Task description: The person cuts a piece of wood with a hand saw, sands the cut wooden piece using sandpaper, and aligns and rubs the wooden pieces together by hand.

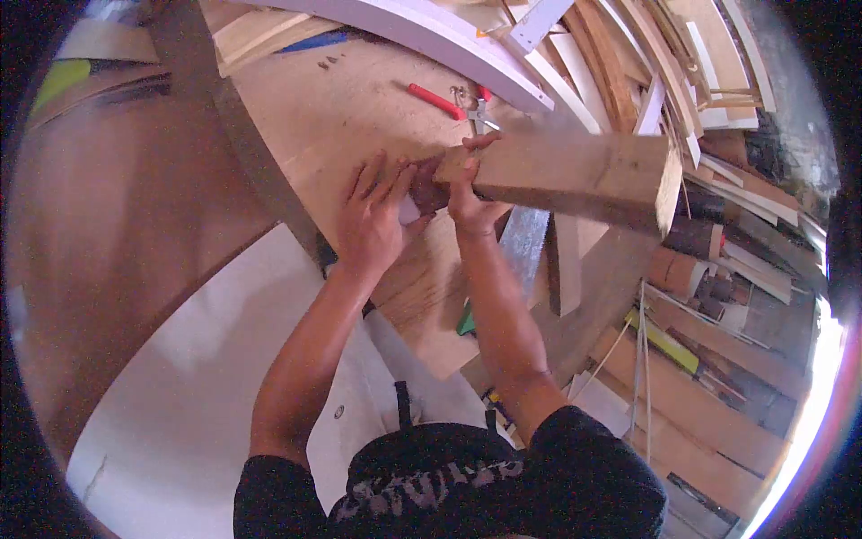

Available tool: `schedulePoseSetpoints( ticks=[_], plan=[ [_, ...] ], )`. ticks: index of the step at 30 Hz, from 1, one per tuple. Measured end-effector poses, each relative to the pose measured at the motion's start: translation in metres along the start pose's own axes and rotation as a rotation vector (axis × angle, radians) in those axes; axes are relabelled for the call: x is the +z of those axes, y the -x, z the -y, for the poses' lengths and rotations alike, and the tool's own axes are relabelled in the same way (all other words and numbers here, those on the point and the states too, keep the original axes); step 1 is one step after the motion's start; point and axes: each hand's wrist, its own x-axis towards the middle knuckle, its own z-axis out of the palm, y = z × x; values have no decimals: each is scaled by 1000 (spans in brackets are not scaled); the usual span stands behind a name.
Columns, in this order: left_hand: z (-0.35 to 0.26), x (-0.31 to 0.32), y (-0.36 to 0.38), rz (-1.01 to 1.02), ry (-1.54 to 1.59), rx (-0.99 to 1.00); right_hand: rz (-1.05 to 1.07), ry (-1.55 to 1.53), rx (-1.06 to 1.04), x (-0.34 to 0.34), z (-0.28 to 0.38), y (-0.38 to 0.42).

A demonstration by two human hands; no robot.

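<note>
My right hand (471, 198) is wrapped round a thick wooden beam (575, 175) near its left end. The beam is held above the workbench and reaches off to the right. At that left end, my left hand (373, 216) holds a reddish-brown sheet with a pale side, which looks like sandpaper (428, 186). Its fingers are stretched along the sheet, with the thumb on the lower side. Beneath my right forearm lies a saw (523, 238) with a grey blade and a green handle end, partly hidden. Red-handled pliers (440, 101) rest on the bench beyond my hands.
A curved pale board (422, 40) crosses the far side of the plywood bench (287, 117). Beside it is a blue tool (314, 42). Many wood offcuts (628, 54) are heaped at the upper right, with more planks (709, 350) along the right.
</note>
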Motion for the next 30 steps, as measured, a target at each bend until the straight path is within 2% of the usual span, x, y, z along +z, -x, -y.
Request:
schedulePoseSetpoints(
  ticks=[1, 2, 4, 5, 6, 8, 9, 11, 13, 15, 16, 17, 20, 21, 24, 25, 28, 29, 30],
  plan=[
    [2, 2, 2, -31, -14, 15, -18, -150, 28, -4, -3, 0],
    [3, 6, 2, -64, -28, 30, 181, 263, -123, -14, -6, 4],
    [2, 5, 2, -63, -14, 26, 392, 680, -275, -9, -4, 4],
    [3, 3, 2, -44, -8, 30, 470, 767, -425, -6, -2, -2],
    [0, 0, 1, -48, -11, 27, 445, 498, -174, -9, 3, -9],
    [-8, -8, 0, -55, 47, -50, 201, -169, 249, -15, 13, -21],
    [-6, -7, 0, -63, 44, -53, 122, 132, 36, -12, 10, -23],
    [-3, 0, 1, -94, 21, -10, 43, 436, -177, -6, 7, -20],
    [3, 7, 2, -112, 3, 21, 418, 943, -476, -2, 4, 3],
    [1, 4, 4, -122, -24, 53, 434, 801, -318, -5, 5, 2],
    [-3, -2, 1, -74, -15, 5, 433, 730, -241, -6, 5, 2],
    [-5, -7, 0, -27, -6, -45, 317, 770, -310, -3, 7, -12],
    [-9, -6, 0, -82, 34, -49, 235, 129, -48, -11, 10, -24],
    [-6, -2, 2, -81, 38, -51, 66, -12, -21, 14, 2, 2],
    [-1, 5, 4, -86, 1, -9, 78, 204, -16, 18, 2, 25],
    [-3, 2, 4, -81, 1, -22, 34, 87, 39, 19, 6, 16],
    [-5, -6, 3, -68, 7, -34, 21, 207, -104, 22, 12, -20],
    [-6, -6, 0, -59, 20, -40, 126, 547, -362, 22, 9, -24],
    [-4, -2, 1, -62, 26, -47, 89, 425, -277, 22, 8, -14]
  ],
)
